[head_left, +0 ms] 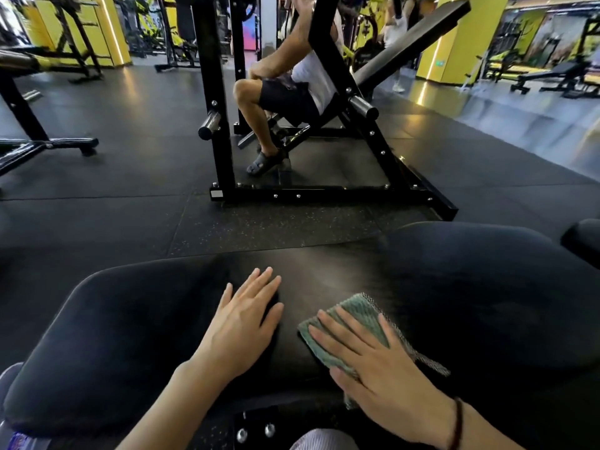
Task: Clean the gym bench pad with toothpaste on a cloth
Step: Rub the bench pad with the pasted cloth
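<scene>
A black padded gym bench pad stretches across the lower half of the view. My left hand lies flat on the pad near its middle, fingers straight and spread. To its right, my right hand presses a green waffle-weave cloth flat against the pad with straight fingers. The cloth's far corner and a grey mesh edge stick out beyond the fingers. No toothpaste tube is in view.
A second dark pad adjoins on the right. A metal bracket with bolts sits below the pad's near edge. Beyond, a person sits at a black steel machine on dark rubber flooring.
</scene>
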Action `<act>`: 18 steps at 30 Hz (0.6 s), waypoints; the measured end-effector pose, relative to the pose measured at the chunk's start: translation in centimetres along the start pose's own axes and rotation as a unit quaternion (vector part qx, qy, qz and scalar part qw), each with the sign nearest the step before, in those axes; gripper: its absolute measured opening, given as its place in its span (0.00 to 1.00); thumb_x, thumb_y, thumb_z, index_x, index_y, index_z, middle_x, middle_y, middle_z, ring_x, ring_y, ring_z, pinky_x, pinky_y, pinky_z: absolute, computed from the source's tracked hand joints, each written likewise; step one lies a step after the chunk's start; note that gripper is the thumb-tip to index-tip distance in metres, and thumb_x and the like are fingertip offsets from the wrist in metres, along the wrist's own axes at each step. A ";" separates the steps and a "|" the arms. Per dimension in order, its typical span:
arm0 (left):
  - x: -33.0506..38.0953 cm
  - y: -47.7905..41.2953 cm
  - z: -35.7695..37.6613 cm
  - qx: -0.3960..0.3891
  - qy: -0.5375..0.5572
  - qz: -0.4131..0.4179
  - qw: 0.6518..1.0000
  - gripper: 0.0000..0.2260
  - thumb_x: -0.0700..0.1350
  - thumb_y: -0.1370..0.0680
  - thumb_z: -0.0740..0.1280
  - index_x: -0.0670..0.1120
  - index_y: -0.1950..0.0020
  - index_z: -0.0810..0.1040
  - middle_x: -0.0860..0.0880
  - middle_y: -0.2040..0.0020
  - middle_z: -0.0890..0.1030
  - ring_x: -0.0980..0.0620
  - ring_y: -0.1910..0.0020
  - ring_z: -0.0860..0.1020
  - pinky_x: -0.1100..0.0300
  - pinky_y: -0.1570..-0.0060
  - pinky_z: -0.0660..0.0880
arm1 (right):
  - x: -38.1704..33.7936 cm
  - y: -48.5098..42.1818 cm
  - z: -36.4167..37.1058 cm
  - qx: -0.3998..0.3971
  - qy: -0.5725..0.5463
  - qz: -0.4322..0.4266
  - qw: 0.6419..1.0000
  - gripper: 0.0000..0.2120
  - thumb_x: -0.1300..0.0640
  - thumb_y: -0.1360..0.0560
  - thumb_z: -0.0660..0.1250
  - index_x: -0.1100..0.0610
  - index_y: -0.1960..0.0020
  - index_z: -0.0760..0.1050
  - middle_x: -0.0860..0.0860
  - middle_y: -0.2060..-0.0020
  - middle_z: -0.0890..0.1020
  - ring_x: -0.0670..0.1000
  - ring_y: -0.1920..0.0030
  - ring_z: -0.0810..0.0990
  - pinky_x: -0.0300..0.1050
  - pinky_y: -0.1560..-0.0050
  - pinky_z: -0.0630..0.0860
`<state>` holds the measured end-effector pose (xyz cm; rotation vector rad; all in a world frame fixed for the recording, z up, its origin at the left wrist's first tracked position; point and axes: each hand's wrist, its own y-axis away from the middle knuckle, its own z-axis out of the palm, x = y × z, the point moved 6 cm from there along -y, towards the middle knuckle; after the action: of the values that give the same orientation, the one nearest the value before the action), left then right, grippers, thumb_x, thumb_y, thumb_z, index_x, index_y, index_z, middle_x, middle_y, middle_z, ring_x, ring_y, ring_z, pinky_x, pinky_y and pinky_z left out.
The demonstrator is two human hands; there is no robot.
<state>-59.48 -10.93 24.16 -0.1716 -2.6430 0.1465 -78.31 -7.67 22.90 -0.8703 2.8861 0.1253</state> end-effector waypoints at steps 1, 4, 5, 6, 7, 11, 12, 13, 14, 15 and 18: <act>0.5 0.0 0.5 -0.005 -0.002 0.005 1.000 0.23 0.53 0.18 0.53 0.54 0.23 0.55 0.59 0.22 0.50 0.61 0.24 0.43 0.53 0.26 0.42 | 0.4 -0.6 0.0 0.011 -0.003 -0.022 1.000 0.26 0.36 0.24 0.33 0.33 0.26 0.45 0.30 0.26 0.44 0.36 0.26 0.37 0.54 0.29 0.35; 1.2 0.1 1.7 -0.018 -0.019 0.000 1.000 0.23 0.54 0.18 0.52 0.54 0.23 0.54 0.59 0.22 0.49 0.61 0.24 0.42 0.53 0.26 0.41 | 1.6 -4.8 -0.2 0.002 -0.006 -0.011 1.000 0.29 0.32 0.27 0.31 0.34 0.26 0.39 0.33 0.26 0.37 0.38 0.27 0.33 0.59 0.29 0.31; 1.3 0.2 1.8 -0.020 -0.025 -0.003 0.999 0.23 0.54 0.18 0.52 0.54 0.23 0.53 0.59 0.22 0.49 0.61 0.24 0.42 0.53 0.26 0.40 | 2.4 -6.8 -0.4 0.010 -0.001 0.000 1.000 0.28 0.35 0.24 0.33 0.36 0.25 0.39 0.35 0.25 0.39 0.40 0.26 0.34 0.61 0.29 0.33; 1.4 0.2 1.9 -0.021 -0.031 -0.006 0.999 0.23 0.54 0.18 0.52 0.54 0.23 0.53 0.59 0.22 0.49 0.61 0.24 0.42 0.53 0.26 0.40 | 3.4 -8.9 -0.2 0.004 -0.010 0.018 1.000 0.26 0.38 0.22 0.36 0.37 0.24 0.40 0.36 0.25 0.40 0.41 0.25 0.36 0.63 0.28 0.34; 1.4 0.3 1.9 -0.022 -0.035 -0.008 0.999 0.23 0.54 0.18 0.52 0.54 0.23 0.53 0.59 0.23 0.49 0.61 0.24 0.41 0.53 0.26 0.40 | 4.5 -11.0 -0.2 -0.008 -0.015 0.033 0.999 0.24 0.40 0.19 0.39 0.39 0.24 0.41 0.37 0.24 0.41 0.42 0.24 0.37 0.64 0.28 0.35; 1.5 0.6 2.0 -0.021 -0.046 -0.011 0.999 0.23 0.54 0.18 0.51 0.55 0.23 0.51 0.60 0.23 0.48 0.62 0.25 0.40 0.55 0.27 0.38 | 8.5 -16.5 -1.4 -0.047 -0.035 0.101 0.993 0.24 0.43 0.18 0.42 0.41 0.23 0.45 0.42 0.23 0.44 0.47 0.23 0.40 0.67 0.28 0.37; 1.6 0.7 2.1 -0.021 -0.049 -0.013 0.999 0.23 0.54 0.18 0.51 0.55 0.23 0.51 0.60 0.23 0.48 0.62 0.25 0.40 0.55 0.27 0.38 | 8.9 -16.7 -1.5 -0.049 -0.034 0.106 0.993 0.24 0.43 0.18 0.42 0.42 0.23 0.45 0.43 0.23 0.44 0.47 0.23 0.40 0.67 0.29 0.37; 1.6 0.7 2.1 -0.021 -0.049 -0.017 0.998 0.23 0.54 0.18 0.51 0.55 0.23 0.51 0.60 0.23 0.48 0.62 0.26 0.40 0.55 0.28 0.38 | 8.9 -16.2 -1.5 -0.047 -0.030 0.102 0.993 0.24 0.44 0.18 0.42 0.42 0.23 0.45 0.43 0.23 0.44 0.47 0.23 0.40 0.68 0.29 0.37; 1.7 0.7 2.2 -0.022 -0.047 -0.022 0.998 0.23 0.54 0.18 0.51 0.55 0.23 0.51 0.60 0.23 0.48 0.62 0.26 0.40 0.54 0.27 0.38 | 8.7 -15.0 -1.5 -0.039 -0.026 0.094 0.995 0.24 0.44 0.18 0.43 0.41 0.23 0.45 0.42 0.23 0.44 0.47 0.23 0.40 0.68 0.29 0.37; 1.9 0.6 2.4 -0.023 -0.048 -0.027 0.998 0.24 0.54 0.18 0.51 0.55 0.23 0.51 0.60 0.23 0.48 0.62 0.25 0.39 0.52 0.27 0.38 | 8.3 -13.1 -1.4 -0.026 -0.022 0.079 0.996 0.24 0.44 0.18 0.42 0.41 0.23 0.44 0.41 0.23 0.43 0.46 0.23 0.39 0.68 0.29 0.37; 3.8 -0.4 3.1 -0.035 -0.053 -0.016 0.998 0.24 0.54 0.18 0.52 0.54 0.22 0.51 0.60 0.23 0.48 0.61 0.25 0.40 0.49 0.26 0.39 | 7.5 -4.8 -0.7 -0.005 -0.023 0.029 0.999 0.24 0.41 0.19 0.40 0.38 0.24 0.41 0.37 0.24 0.41 0.42 0.25 0.35 0.63 0.28 0.34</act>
<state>-64.31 -10.99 23.19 -0.1477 -2.7559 0.0534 -81.91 -15.85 22.33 -0.7753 2.8709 0.1621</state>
